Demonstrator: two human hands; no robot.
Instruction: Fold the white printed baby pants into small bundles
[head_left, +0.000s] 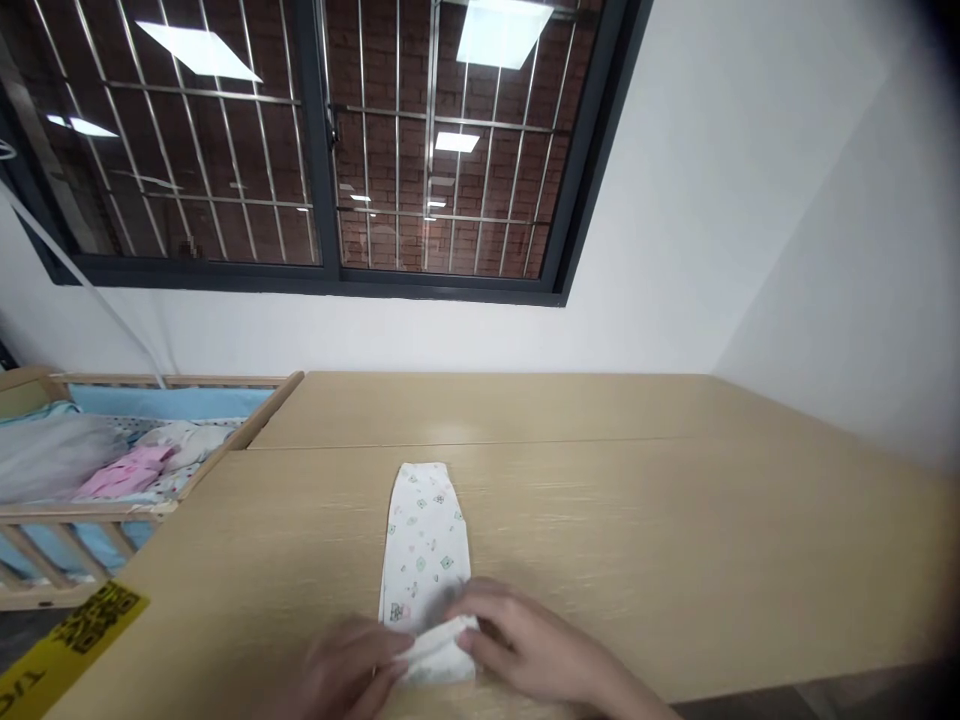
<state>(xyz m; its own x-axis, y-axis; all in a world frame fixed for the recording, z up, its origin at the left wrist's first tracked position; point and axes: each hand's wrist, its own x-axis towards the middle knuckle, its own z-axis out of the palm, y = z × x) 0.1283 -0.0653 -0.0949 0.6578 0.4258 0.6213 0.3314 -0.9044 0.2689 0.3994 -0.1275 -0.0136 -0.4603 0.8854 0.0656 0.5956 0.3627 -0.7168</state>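
A small white baby garment [424,540] with a tiny green print lies folded into a long narrow strip on the wooden table [675,520], running away from me. Both my hands rest on its near end. My left hand [349,665] pinches the near edge of the cloth from the left. My right hand [525,645] lies over the near right corner with fingers curled onto the fabric. Both hands are blurred by motion.
A wooden crib [150,470] with blue lining, pink clothes [127,470] and grey cloth stands to the left of the table. A yellow printed label [82,630] is stuck on the table's near left corner. A barred window [315,150] and white walls are behind.
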